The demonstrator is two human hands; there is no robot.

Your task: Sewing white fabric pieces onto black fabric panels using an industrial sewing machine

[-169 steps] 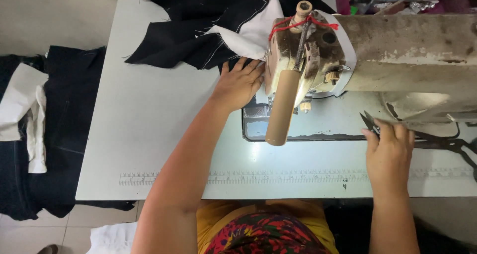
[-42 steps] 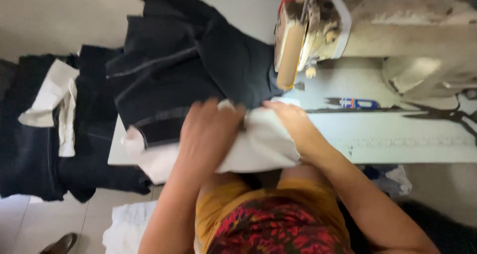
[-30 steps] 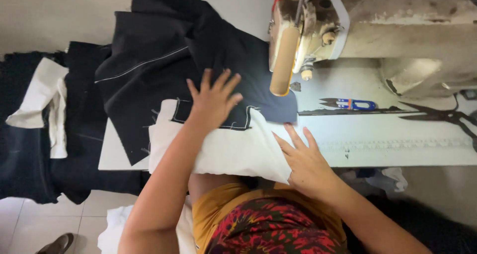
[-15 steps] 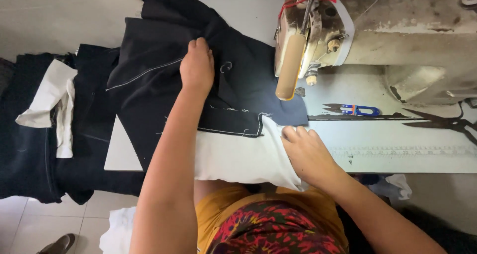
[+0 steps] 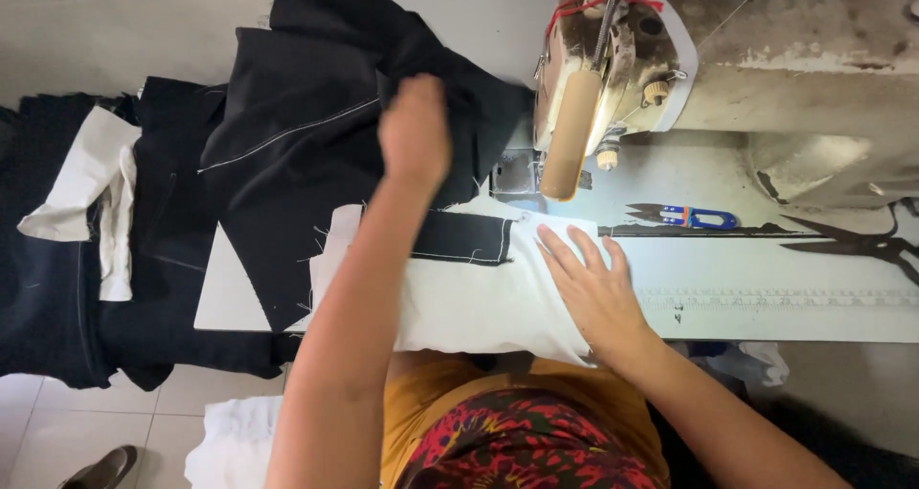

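One dark garment (image 5: 316, 135) lay at upper left of the worktop (image 5: 766, 298); the left hand (image 5: 414, 130) bunched it, fingers hidden. The right hand (image 5: 593, 283) pressed flat on one white lining piece (image 5: 459, 302). Two scissors lay right: small snips (image 5: 684, 216) and shears (image 5: 852, 248), cut off.

White table (image 5: 823, 307) under even light; pale tiled floor (image 5: 57, 422) at left; worn cream sewing machine (image 5: 766, 68) at right.

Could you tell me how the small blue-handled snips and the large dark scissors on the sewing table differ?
The snips are short with blue handles; the scissors are longer and dark all over. The snips lie nearer the sewing machine head, the scissors at the table's right edge. Both lie flat, untouched by either hand.
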